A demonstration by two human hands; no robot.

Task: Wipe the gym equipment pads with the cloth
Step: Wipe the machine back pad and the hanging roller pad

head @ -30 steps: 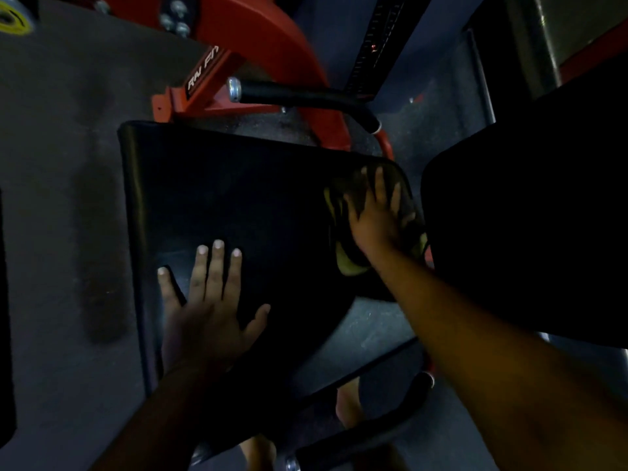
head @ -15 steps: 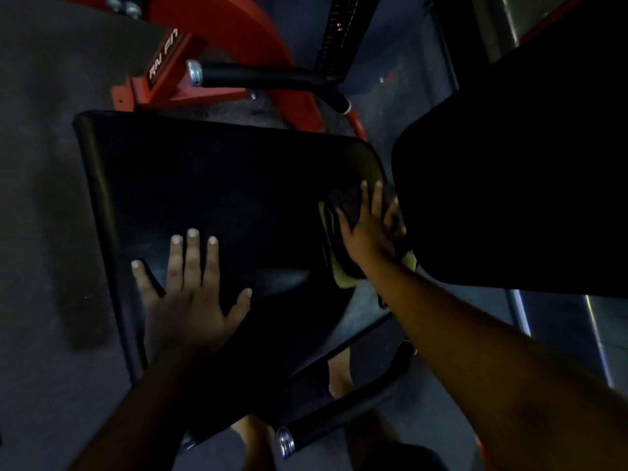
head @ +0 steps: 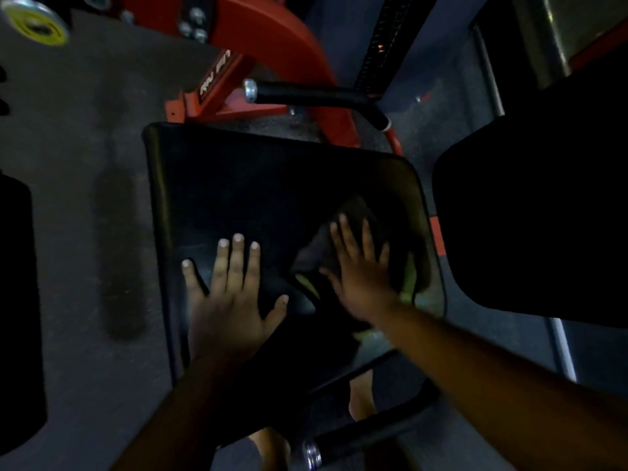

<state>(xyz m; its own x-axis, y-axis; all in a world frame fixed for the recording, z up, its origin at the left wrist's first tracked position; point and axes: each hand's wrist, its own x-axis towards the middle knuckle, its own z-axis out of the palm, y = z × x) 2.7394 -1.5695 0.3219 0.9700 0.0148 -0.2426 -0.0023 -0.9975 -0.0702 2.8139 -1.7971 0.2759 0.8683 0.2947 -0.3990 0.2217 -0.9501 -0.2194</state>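
A black seat pad [head: 272, 185] of a red gym machine fills the middle of the head view. My left hand [head: 231, 294] lies flat on its near left part, fingers spread and straight. My right hand [head: 360, 266] presses flat on a dark cloth with yellow-green edges [head: 312, 256], which lies on the pad's right half. Part of the cloth is hidden under my palm. A second black pad [head: 543, 205] stands to the right, dark and featureless.
The red machine frame [head: 272, 39] and a black handle bar [head: 316, 96] lie beyond the pad. Another black handle [head: 367, 436] sticks out near my feet. Grey rubber floor [head: 85, 198] spreads on the left, with a dark object [head: 17, 300] at the left edge.
My right hand has slid the cloth from the pad's right edge toward the middle and nearer to my left hand. My left hand stays flat in the same place.
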